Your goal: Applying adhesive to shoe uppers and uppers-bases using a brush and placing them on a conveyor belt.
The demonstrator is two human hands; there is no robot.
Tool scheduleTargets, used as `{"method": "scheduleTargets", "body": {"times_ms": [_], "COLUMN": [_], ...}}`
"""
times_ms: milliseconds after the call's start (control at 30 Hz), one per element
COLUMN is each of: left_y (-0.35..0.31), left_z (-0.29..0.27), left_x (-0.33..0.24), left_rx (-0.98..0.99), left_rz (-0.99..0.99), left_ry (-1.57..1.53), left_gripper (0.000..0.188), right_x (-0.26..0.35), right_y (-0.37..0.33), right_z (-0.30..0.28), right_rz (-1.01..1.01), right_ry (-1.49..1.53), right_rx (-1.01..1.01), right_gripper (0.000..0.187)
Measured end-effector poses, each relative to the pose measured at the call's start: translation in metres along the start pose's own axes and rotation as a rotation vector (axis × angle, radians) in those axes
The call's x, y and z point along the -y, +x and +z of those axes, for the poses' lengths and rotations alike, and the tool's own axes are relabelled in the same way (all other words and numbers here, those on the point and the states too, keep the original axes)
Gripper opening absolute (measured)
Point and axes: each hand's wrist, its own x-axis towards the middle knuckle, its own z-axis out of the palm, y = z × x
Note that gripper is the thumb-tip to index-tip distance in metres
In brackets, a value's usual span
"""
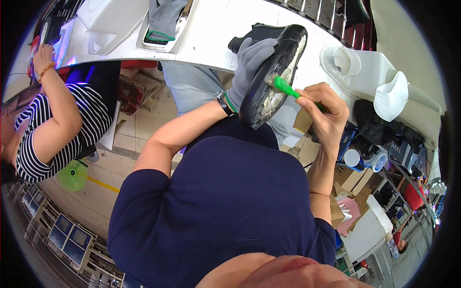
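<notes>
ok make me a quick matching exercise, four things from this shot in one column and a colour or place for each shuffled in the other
Things:
1. brush handle
2. left hand
3. shoe
4. right hand

Descriptions:
A. in a grey glove
B. green
C. bare, gripping the brush
D. black, sole up with whitish smears

Pairs: 1-B, 2-A, 3-D, 4-C

The left hand (252, 62) wears a grey knit glove and a black wristwatch (224, 102). The black shoe (276, 72) shows a whitish, glue-smeared sole. The brush (284, 87) has a bright green handle. The bench (211, 33) is white. A neighbour's shirt (57, 129) is black-and-white striped.
</notes>
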Motion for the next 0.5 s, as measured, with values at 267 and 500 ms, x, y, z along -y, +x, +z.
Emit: {"method": "scheduleTargets", "body": {"times_ms": [267, 500], "left_y": [0.004, 0.010], "left_z": [-0.002, -0.008], "left_x": [0.000, -0.003], "left_rx": [-0.007, 0.058], "left_rz": [0.043, -0.010], "left_ry": [0.037, 0.018], "left_gripper": [0.068, 0.059], "right_x": [0.019, 0.005], "right_y": [-0.009, 0.006], "right_z": [-0.003, -0.005], "right_rz": [-0.069, 0.027], "right_ry": [-0.100, -0.050], "right_rx": [0.177, -0.159], "right_gripper": [0.015, 0.011]}}
